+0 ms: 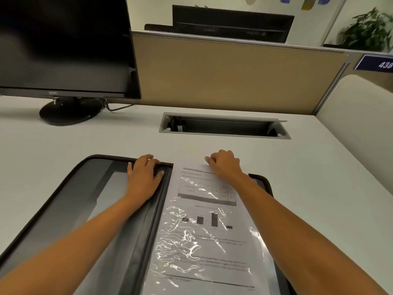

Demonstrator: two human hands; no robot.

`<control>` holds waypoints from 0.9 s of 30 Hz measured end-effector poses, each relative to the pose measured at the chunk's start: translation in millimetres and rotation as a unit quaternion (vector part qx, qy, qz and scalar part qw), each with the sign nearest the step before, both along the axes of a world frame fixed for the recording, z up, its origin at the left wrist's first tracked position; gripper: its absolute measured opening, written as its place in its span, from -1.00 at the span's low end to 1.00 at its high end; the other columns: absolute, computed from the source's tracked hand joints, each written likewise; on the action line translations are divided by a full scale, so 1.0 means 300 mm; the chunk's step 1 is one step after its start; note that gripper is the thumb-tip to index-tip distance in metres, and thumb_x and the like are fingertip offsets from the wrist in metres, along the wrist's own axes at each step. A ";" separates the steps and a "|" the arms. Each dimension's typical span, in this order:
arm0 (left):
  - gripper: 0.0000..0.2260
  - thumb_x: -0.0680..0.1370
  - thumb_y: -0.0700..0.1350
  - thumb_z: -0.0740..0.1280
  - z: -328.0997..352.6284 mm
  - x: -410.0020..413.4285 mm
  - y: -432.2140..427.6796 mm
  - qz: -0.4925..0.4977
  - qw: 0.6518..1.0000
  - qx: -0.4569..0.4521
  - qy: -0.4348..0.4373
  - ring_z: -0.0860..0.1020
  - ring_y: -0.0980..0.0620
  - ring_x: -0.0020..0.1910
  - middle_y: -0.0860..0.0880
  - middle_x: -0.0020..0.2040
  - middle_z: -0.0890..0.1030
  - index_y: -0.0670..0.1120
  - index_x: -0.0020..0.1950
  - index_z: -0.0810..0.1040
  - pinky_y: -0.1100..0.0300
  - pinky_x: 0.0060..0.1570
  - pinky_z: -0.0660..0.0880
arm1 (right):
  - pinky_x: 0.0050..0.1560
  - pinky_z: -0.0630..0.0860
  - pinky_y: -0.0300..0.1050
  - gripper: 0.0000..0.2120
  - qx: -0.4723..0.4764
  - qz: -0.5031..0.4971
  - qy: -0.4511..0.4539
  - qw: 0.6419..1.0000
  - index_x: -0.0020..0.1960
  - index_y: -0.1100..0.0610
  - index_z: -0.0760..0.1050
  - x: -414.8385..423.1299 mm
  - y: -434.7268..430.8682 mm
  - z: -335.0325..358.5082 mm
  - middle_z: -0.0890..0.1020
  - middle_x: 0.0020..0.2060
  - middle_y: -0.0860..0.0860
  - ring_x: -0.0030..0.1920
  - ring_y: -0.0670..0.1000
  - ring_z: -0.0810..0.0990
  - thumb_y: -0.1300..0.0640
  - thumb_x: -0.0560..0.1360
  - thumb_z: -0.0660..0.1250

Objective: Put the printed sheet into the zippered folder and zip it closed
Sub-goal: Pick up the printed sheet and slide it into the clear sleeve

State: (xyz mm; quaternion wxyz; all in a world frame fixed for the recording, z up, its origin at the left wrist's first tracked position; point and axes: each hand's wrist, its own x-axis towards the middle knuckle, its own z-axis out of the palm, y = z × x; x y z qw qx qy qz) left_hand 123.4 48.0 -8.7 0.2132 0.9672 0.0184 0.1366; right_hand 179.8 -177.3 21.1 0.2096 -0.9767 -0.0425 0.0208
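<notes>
Printed sheet (pixel 204 241), table and bar chart under glossy film, on the open zippered folder (pixel 70 199).
The left grip (pixel 144 178) lies spread flat on the folder; the right grip (pixel 225 165) pinches the sheet's top edge.

Both arms stretched forward, hands side by side but apart

Left hand (pixel 144 177) lies flat, palm down, fingers straight and a bit spread, thumb out to the side, with a ring (pixel 150 159) on one finger. Right hand (pixel 225 165) sits slightly farther forward, knuckles up, fingers (pixel 209 160) curled down onto the top edge of the printed sheet (pixel 204 231), thumb hidden underneath. Both forearms are bare and angle inward from the bottom corners.
</notes>
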 end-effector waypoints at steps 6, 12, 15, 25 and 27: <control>-0.51 0.52 0.17 0.19 -0.024 -0.081 0.015 0.006 0.996 0.043 0.073 0.14 -0.01 0.46 -0.06 0.46 0.23 -0.02 0.39 0.31 -0.29 0.36 -0.02 | 0.12 0.35 0.10 -0.60 -0.014 0.012 -0.013 1.000 -0.02 0.20 0.53 -0.059 0.013 -0.018 0.59 -0.05 0.12 0.09 0.13 0.46 -0.09 0.57 0.09; -0.43 0.53 0.26 0.04 -0.042 -0.096 0.006 0.003 0.989 0.106 0.104 0.00 -0.02 0.50 -0.05 0.52 0.09 0.03 0.47 0.10 -0.30 0.36 -0.04 | 0.09 0.36 0.08 -0.62 -0.039 0.028 -0.044 0.998 0.00 0.18 0.51 -0.115 0.012 -0.025 0.58 -0.04 0.10 0.08 0.11 0.44 -0.10 0.57 0.08; -0.45 0.55 0.24 0.02 -0.047 -0.096 -0.006 0.017 0.988 0.114 0.104 0.01 -0.03 0.50 -0.05 0.53 0.09 0.03 0.48 0.09 -0.29 0.36 -0.03 | 0.06 0.37 0.06 -0.60 -0.068 0.037 -0.076 0.994 0.04 0.18 0.52 -0.142 0.012 -0.033 0.54 -0.01 0.10 0.08 0.10 0.41 -0.11 0.57 0.07; -0.46 0.56 0.18 0.03 -0.046 -0.073 -0.020 0.049 0.986 0.130 0.089 0.05 -0.08 0.49 -0.07 0.51 0.15 -0.02 0.48 0.08 -0.32 0.35 -0.02 | 0.11 0.35 0.07 -0.56 -0.016 0.031 -0.062 0.997 -0.18 0.12 0.48 -0.163 0.040 -0.049 0.52 -0.03 0.07 0.07 0.07 0.39 -0.23 0.51 0.09; -0.46 0.57 0.17 0.03 -0.045 -0.057 -0.020 0.054 0.986 0.129 0.091 0.06 -0.09 0.49 -0.09 0.51 0.16 -0.04 0.48 0.10 -0.32 0.35 -0.01 | 0.11 0.34 0.08 -0.60 -0.002 0.031 -0.062 0.998 -0.25 0.07 0.40 -0.155 0.041 -0.049 0.52 -0.04 0.06 0.07 0.06 0.39 -0.24 0.50 0.11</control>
